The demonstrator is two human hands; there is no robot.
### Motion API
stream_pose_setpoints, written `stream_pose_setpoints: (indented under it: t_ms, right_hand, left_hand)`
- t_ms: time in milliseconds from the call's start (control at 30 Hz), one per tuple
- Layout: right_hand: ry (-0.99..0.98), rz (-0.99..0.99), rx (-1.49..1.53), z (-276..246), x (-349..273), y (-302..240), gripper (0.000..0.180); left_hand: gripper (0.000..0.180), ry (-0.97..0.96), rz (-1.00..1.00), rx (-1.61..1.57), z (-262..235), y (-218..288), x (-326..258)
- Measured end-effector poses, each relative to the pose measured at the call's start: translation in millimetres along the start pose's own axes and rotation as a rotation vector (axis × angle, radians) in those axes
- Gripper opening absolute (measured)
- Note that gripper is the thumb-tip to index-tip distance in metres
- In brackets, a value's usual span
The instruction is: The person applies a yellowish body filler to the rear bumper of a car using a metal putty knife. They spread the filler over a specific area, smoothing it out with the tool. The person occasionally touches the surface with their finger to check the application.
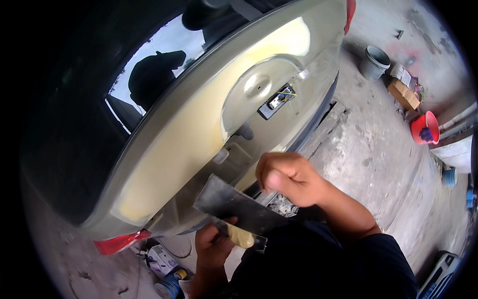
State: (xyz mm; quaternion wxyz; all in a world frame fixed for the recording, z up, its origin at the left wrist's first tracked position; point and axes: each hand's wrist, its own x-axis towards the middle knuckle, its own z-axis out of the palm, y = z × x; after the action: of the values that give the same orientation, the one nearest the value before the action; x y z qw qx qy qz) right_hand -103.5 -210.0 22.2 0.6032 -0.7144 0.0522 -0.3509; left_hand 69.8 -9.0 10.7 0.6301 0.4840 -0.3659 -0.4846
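Left hand [213,245], lower centre of frame, grip closed on a small spreader [242,238] loaded with a lump of yellow filler, thumb on top. Right hand [286,178], just above and to the right, grip pinched on the upper edge of a dark flat board [239,207], which slants across from centre toward lower right and overlaps the left hand's spreader. Both tools sit just in front of the lower edge of a car rear panel [199,124], coated in pale yellow filler, filling the frame's centre. Rear window [149,74] upper left, with a dark reflection. Red tail light [119,242] lower left. Concrete floor [378,149] at right; grey bucket [374,62] and red bucket [424,128] upper right, well apart from the hands. Cans [169,284] at bottom, near the left forearm.
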Motion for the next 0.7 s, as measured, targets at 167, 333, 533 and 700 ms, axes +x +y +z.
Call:
stream_pose_setpoints:
  t_ms: [167, 333, 533, 700]
  right_hand:
    - [-0.141, 0.291, 0.649, 29, -19, -4, 0.059]
    - [0.061, 0.356, 0.904, 45, -27, -12, 0.082]
    - [0.373, 0.112, 0.847, 32, -32, -26, 0.083]
    - [0.360, -0.055, -0.479, 5, -36, -51, 0.052]
  left_hand:
    - [0.043, -0.173, -0.152, -0.266, 17, -3, 16]
    - [0.042, -0.259, -0.125, -0.340, 23, -9, 21]
    - [0.048, -0.191, 0.037, -0.391, 44, 8, 33]
    - [0.044, 0.056, 0.083, -0.388, 50, 19, 32]
